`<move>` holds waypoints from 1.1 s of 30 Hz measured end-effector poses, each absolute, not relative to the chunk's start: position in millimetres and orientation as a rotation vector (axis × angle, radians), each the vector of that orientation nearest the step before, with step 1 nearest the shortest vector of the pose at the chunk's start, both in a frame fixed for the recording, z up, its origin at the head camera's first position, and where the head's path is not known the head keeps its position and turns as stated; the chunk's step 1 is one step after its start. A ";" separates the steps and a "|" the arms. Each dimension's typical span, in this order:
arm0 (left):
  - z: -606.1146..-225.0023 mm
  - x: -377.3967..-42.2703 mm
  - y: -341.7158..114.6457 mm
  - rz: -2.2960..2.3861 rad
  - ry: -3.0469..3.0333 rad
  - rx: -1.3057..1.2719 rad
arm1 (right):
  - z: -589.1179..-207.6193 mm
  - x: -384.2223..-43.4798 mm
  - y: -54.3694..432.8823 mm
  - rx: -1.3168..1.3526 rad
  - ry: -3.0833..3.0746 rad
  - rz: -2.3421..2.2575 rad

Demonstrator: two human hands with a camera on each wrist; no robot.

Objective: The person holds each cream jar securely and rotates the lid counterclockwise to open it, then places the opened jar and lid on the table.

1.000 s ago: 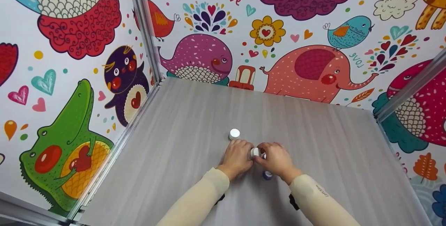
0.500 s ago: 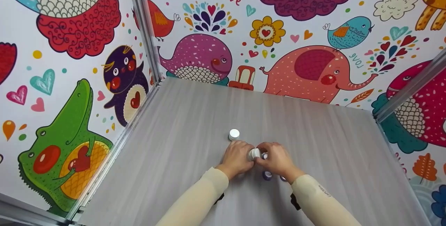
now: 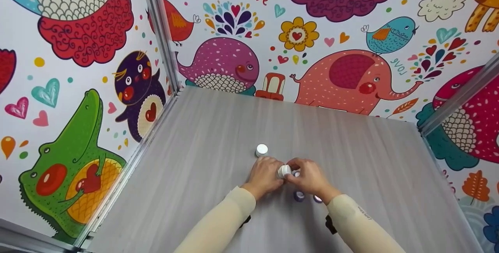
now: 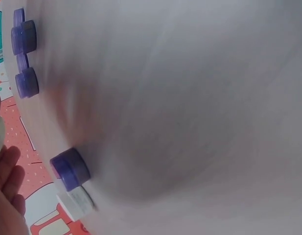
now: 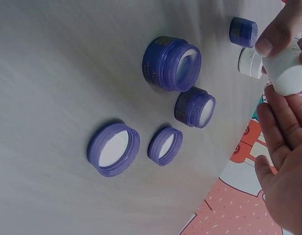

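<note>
Here: white jar point(image 3: 284, 171) pinched between fingers of left hand point(image 3: 266, 175) and right hand point(image 3: 310, 177), above table point(image 3: 218, 128).

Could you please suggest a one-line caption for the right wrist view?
Fingers hold a white jar above two open purple jars and two loose lids on the grey table.
</note>
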State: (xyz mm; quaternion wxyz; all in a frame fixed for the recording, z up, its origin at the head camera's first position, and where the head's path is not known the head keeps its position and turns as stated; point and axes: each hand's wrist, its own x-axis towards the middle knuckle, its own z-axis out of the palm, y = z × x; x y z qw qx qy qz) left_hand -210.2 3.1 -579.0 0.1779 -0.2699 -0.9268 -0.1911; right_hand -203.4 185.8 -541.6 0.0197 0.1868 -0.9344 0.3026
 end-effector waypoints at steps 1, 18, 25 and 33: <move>-578.7 -210.1 3.2 -0.531 -2.615 -0.765 | -541.7 -203.6 185.7 0.575 -2.898 0.946; -580.4 -211.0 4.2 -0.444 -2.485 -0.767 | -541.5 -202.6 186.7 0.605 -2.901 1.043; -580.8 -211.1 2.6 -0.462 -2.481 -0.793 | -543.5 -203.2 187.7 0.652 -2.862 1.019; -580.5 -211.8 3.0 -0.459 -2.501 -0.788 | -542.7 -201.4 187.7 0.609 -2.852 0.986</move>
